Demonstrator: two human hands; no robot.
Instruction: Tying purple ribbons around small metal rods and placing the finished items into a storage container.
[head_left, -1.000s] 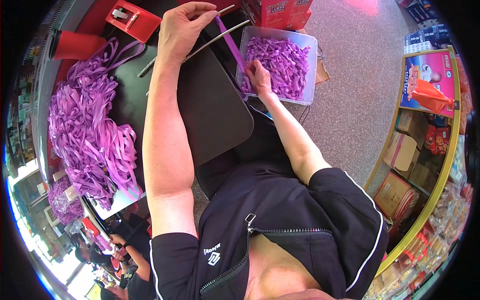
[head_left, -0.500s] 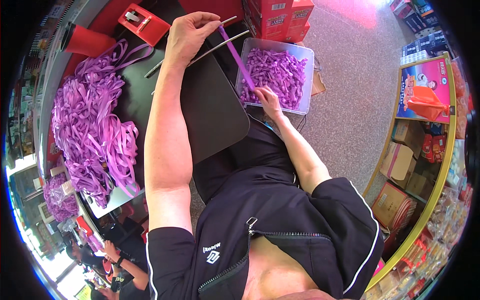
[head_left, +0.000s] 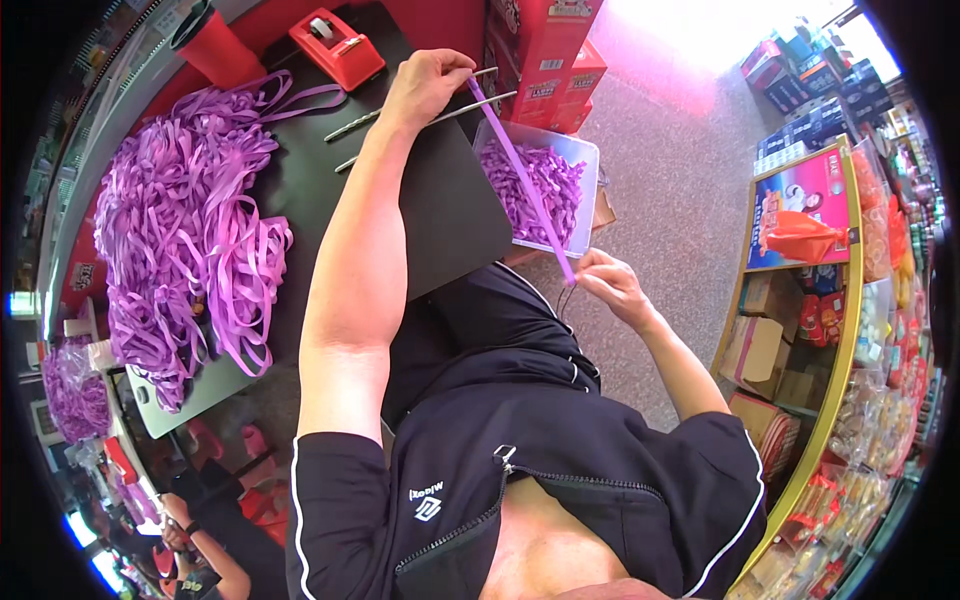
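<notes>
A purple ribbon [head_left: 527, 184] is stretched taut between my two hands, slanting down to the right. My left hand [head_left: 430, 90], above the black tabletop [head_left: 445, 205], pinches its upper end by the tip of one of two thin metal rods [head_left: 460, 112]. The rods jut past the table's right edge, and my forearm covers part of them. My right hand [head_left: 610, 285], out beyond the table, grips the ribbon's lower end between thumb and fingers. Below the ribbon stands a clear plastic bin [head_left: 582, 150] holding many short purple ribbon pieces [head_left: 555, 190].
A big tangled heap of purple ribbon [head_left: 190, 230] covers the table's left side. Behind it are a red tape dispenser [head_left: 345, 52] and a red cylinder [head_left: 215, 45]. Red cartons [head_left: 545, 50] stand behind the bin. Shelves [head_left: 850, 330] line the right; another person's arm [head_left: 215, 560] shows lower left.
My right hand has moved down and to the right, away from the bin, so a longer stretch of ribbon spans my hands. The left hand stays by the rod tips; the whole view has shifted.
</notes>
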